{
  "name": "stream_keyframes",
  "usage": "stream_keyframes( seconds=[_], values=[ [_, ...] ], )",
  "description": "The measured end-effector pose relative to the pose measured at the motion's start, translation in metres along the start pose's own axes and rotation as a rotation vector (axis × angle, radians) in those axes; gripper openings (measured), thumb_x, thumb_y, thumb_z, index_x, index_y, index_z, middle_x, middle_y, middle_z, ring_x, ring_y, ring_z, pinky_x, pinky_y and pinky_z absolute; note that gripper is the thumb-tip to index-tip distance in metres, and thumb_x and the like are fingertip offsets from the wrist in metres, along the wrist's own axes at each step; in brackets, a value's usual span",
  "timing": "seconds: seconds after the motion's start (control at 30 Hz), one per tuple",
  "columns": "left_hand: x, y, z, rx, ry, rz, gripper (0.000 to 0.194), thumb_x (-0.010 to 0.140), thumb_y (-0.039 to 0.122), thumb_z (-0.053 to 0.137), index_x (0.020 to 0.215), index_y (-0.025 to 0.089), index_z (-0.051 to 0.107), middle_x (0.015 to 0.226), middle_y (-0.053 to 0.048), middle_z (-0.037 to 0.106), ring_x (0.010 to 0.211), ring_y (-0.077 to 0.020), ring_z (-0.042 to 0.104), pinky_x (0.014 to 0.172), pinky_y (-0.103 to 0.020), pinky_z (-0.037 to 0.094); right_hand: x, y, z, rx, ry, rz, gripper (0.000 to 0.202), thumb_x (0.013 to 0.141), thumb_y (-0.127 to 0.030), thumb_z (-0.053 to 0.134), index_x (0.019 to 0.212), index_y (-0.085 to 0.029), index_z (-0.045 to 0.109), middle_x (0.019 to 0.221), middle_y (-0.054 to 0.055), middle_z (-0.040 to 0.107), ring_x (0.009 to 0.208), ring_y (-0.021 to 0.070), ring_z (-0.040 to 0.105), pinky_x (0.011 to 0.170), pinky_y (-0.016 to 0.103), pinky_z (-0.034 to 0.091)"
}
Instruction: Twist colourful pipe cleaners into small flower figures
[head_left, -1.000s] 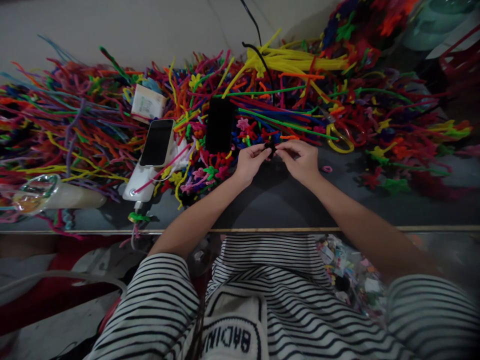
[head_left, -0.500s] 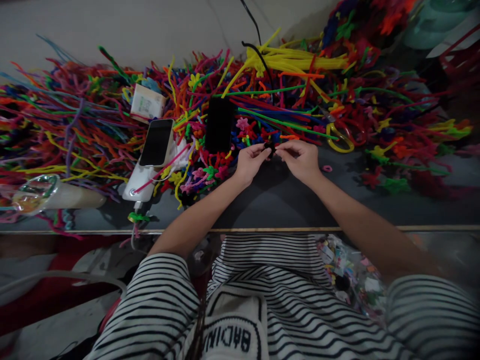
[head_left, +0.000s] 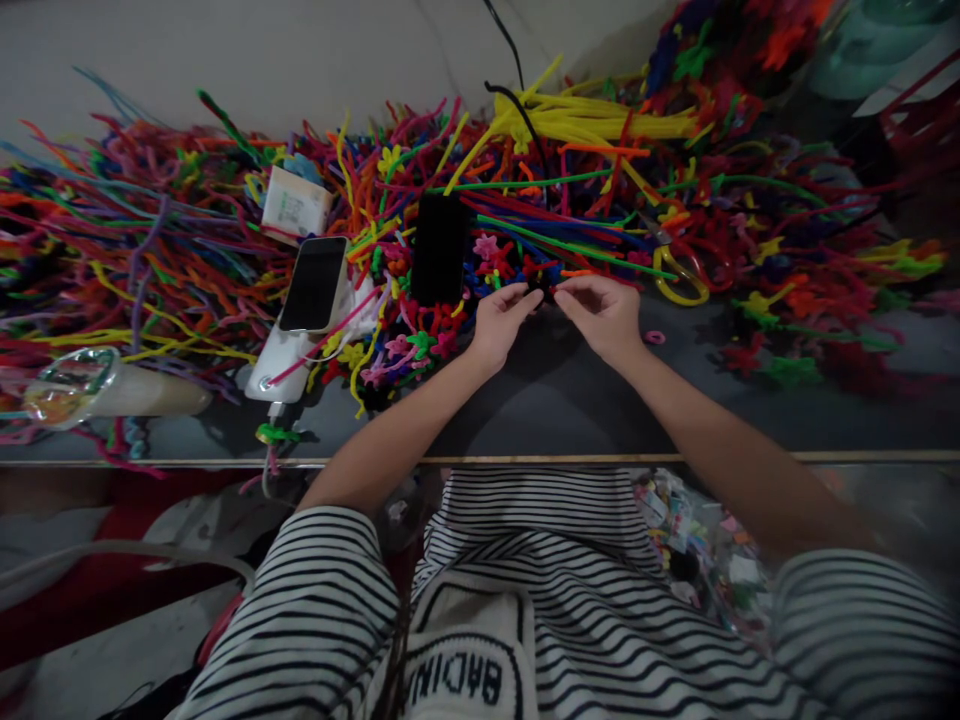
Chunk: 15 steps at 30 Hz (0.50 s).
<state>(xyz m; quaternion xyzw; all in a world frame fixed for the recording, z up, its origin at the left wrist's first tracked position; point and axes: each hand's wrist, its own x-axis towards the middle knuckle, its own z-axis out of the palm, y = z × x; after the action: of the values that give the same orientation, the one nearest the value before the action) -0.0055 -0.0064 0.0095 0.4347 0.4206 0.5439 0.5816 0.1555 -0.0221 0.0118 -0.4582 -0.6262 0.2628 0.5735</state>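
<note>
My left hand [head_left: 499, 325] is closed in a pinch, thumb against forefinger, on a small dark fuzzy piece [head_left: 541, 288] that looks like a twisted black pipe cleaner. From the other side my right hand [head_left: 606, 318] pinches at the edge of the same piece, its thumb and forefinger close together. The fingers partly cover the piece, so its shape is hard to make out. Just beyond the fingertips lie red and blue pipe cleaners [head_left: 536, 268]. Left of my left hand, a black phone [head_left: 439, 250] rests on the pile.
Pipe cleaners [head_left: 202, 270] in many colours heap along the back of the grey table [head_left: 555, 410]. Yellow-handled scissors [head_left: 686, 285] lie right of my hands. At left are a second phone [head_left: 315, 285], a white power bank [head_left: 277, 370] and a drink cup [head_left: 150, 388] on its side.
My right hand has shifted very slightly right, and its fingertips sit a little farther from the left ones. The left hand stays almost where it was.
</note>
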Motion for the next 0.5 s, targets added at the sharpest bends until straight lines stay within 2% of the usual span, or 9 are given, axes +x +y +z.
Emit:
stream_keyframes(
  seconds=[0.13,0.33,0.5],
  values=[
    [0.0036,-0.0045,-0.0028,-0.006,0.033,-0.027,0.019,0.07,0.027,0.087,0.074,0.017,0.072,0.065,0.003,0.065,0.062,-0.0079,0.058,0.067,-0.024,0.049,-0.001,-0.0006,-0.001,-0.149,-0.059,-0.073,0.023,0.082,-0.045,0.075,0.089,-0.023,0.078,0.082,0.003,0.076,0.062,0.0164,0.066,0.061,0.034,0.056],
    [0.0009,-0.005,-0.0009,0.012,0.028,0.004,0.02,0.069,0.027,0.088,0.075,0.016,0.072,0.066,0.003,0.067,0.063,-0.0087,0.061,0.068,-0.025,0.05,-0.0004,0.0007,-0.0021,-0.211,-0.035,-0.136,0.018,0.086,-0.042,0.073,0.085,-0.025,0.078,0.084,0.002,0.077,0.069,0.0193,0.069,0.064,0.036,0.056],
    [-0.0038,-0.0006,0.0005,0.021,0.003,0.05,0.026,0.068,0.032,0.088,0.066,0.016,0.068,0.063,0.003,0.065,0.062,-0.0078,0.059,0.068,-0.023,0.051,-0.0022,-0.0035,-0.001,-0.304,0.021,-0.178,0.023,0.09,-0.045,0.069,0.083,-0.025,0.077,0.081,0.002,0.076,0.069,0.0192,0.069,0.065,0.034,0.055]
  ],
)
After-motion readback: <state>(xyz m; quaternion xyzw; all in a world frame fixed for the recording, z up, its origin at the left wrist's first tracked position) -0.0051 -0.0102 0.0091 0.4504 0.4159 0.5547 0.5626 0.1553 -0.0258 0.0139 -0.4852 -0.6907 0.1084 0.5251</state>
